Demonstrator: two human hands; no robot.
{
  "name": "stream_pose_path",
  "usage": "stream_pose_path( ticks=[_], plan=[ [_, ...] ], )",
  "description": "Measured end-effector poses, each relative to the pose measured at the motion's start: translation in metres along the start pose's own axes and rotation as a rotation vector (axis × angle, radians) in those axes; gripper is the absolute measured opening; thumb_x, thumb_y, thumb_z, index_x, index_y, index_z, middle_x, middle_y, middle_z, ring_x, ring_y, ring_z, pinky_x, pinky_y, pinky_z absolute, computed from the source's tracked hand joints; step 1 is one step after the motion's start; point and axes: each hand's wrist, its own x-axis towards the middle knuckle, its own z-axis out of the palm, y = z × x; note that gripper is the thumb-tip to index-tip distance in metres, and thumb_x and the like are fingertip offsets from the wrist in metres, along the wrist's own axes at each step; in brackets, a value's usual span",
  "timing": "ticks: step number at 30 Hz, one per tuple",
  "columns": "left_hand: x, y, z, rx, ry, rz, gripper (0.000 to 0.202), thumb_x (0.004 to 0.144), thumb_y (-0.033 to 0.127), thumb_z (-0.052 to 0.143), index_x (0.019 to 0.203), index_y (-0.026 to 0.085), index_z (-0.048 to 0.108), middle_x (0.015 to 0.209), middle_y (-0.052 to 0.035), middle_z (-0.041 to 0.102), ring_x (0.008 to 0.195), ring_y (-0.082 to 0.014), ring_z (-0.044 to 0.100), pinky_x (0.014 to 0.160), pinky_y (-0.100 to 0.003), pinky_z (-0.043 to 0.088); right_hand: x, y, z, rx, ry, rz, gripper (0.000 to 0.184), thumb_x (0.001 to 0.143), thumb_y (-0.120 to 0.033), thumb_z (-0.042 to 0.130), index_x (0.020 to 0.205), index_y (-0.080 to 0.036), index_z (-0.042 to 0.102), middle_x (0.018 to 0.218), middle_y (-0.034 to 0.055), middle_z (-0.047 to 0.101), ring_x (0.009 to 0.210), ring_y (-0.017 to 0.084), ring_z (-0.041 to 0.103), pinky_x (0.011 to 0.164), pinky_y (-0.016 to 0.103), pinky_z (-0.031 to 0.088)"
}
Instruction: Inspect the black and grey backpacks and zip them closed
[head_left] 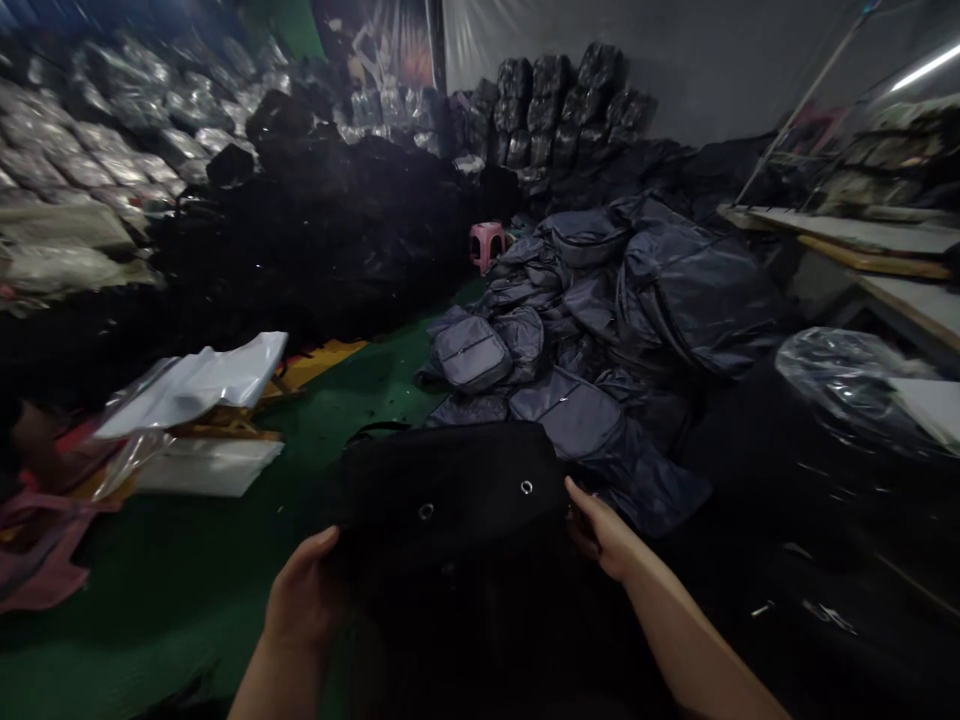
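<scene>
The left hand [304,600] and the right hand [600,530], both partly open, have hold of the two side edges of a black fabric bag [442,500] with metal eyelets [526,487], just in front of a pile of grey-blue bags [585,340].

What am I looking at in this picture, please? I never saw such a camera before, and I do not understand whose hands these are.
This picture comes from a camera worn on a person's head, so it looks forward and down at their hands. The two bare arms are that person's own. The left hand and the right hand hold a black fabric bag with metal eyelets. Ahead lies a heap of dark blue-grey bags on a green floor, and a small pink stool stands behind the heap.
</scene>
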Motion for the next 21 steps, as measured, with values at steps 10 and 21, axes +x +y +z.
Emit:
stream_pose_path(
  ticks=[10, 21],
  plan=[
    [0.009, 0.027, 0.003, 0.539, -0.333, 0.254, 0.042, 0.051, 0.005, 0.077, 0.091, 0.011, 0.068, 0.077, -0.0071, 0.072, 0.069, -0.0251, 0.067, 0.057, -0.026, 0.051, 0.047, -0.003, 0.029, 0.188, -0.151, 0.078, 0.036, 0.078, -0.052, 0.059, 0.074, -0.016, 0.052, 0.064, -0.0033, 0.061, 0.029, 0.001, 0.022, 0.029, 0.017, 0.012],
    [-0.024, 0.088, -0.023, 0.38, 0.035, 0.549, 0.013, 0.065, 0.017, 0.073, 0.064, 0.014, 0.06, 0.047, 0.004, 0.057, 0.036, -0.0089, 0.05, 0.032, -0.015, 0.036, 0.06, -0.013, 0.125, 0.018, -0.197, -0.075, 0.045, 0.07, -0.06, 0.063, 0.075, -0.016, 0.055, 0.037, -0.0107, 0.036, 0.029, 0.004, 0.025, 0.031, 0.017, 0.016]
  ],
)
